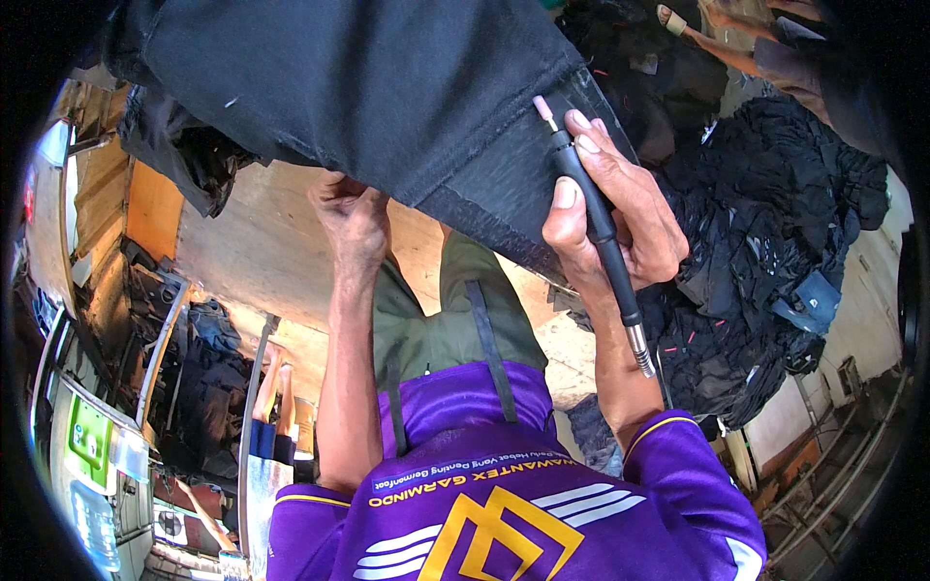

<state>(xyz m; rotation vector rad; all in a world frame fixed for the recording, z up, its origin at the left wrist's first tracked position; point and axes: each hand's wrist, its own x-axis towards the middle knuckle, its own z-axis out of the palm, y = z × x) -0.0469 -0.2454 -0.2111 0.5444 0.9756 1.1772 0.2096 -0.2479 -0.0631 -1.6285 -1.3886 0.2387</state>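
Note:
A dark denim garment (329, 77) stretches across the top of the view, with a seam running diagonally to its near right edge. My left hand (351, 215) pinches the garment's near edge, the fingertips partly hidden beneath the cloth. In my right hand (620, 208) is a black pen-shaped rotary grinder (589, 189), gripped between thumb and fingers. Its pink grinding tip (542, 108) points up and away, over the cloth near the seam; whether it touches the fabric I cannot tell. From the grinder's metal rear end a cable runs down along my forearm.
A large heap of black garments (775, 232) lies to the right. Light wooden boards (257, 237) are under and behind my left arm. At the left are more dark clothes (208, 339), a water bottle (94, 528) and a person's legs. Another person's arms show at the upper right.

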